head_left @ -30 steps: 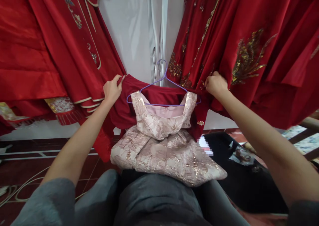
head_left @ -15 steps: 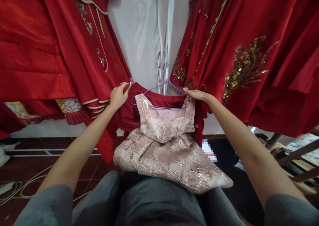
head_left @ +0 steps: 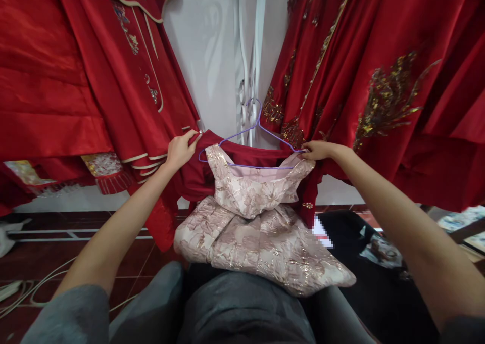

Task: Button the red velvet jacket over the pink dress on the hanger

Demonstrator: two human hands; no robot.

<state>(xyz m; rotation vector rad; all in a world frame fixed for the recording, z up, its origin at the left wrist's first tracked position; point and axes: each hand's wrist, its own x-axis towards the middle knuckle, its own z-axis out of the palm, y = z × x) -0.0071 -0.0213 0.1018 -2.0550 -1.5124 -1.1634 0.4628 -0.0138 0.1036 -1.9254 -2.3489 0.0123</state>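
Left hand (head_left: 181,150) pinching red garment (head_left: 195,175), right hand (head_left: 321,150) gripping dress strap (head_left: 306,166), clear bag (head_left: 373,258) holding something brown (head_left: 387,247) nearby!

the right hand (head_left: 320,150) covers the right end of the purple hanger (head_left: 238,131), and its fingertips are hard to make out against the strap. the pink brocade dress (head_left: 265,243) hides much of the dark red garment (head_left: 195,177) behind it. the red robe (head_left: 132,96) at upper left and the gold-trimmed red skirt (head_left: 341,86) at upper right run out of the top edge. a pixelated patch (head_left: 322,232) right of centre masks what lies there. the contents of the clear bag (head_left: 381,251) at lower right are too blurred to tell.
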